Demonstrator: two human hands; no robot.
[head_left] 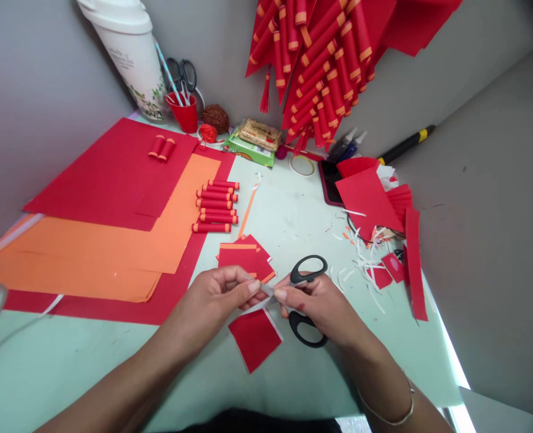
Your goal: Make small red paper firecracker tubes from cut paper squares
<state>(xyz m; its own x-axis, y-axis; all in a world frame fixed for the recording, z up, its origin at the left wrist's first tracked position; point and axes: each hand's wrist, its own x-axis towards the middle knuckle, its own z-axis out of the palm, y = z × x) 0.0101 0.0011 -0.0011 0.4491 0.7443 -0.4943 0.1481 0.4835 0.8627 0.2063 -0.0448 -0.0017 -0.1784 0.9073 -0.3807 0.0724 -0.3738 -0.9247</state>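
Observation:
Both hands meet at the front middle of the table. My left hand [225, 291] is closed in a pinch on a thin whitish strip [266, 290]. Black-handled scissors [309, 269] are in my right hand [318, 304], their two loops sticking out above and below the fingers; I cannot clearly make out the blades. My right thumb and finger also pinch at the strip's other end. Just below lies a red paper square [255, 340] with white along its edges. Beyond my left fingers sit red squares with orange bands [238, 257], overlapping in a small pile.
Several red paper rolls [216, 204] lie in a column. Large red [113, 174] and orange sheets [90, 258] cover the left. Paper scraps [370, 258] and a phone [330, 182] are at right. A white tumbler [126, 60] stands behind; a firecracker-like decoration [325, 72] hangs at the back.

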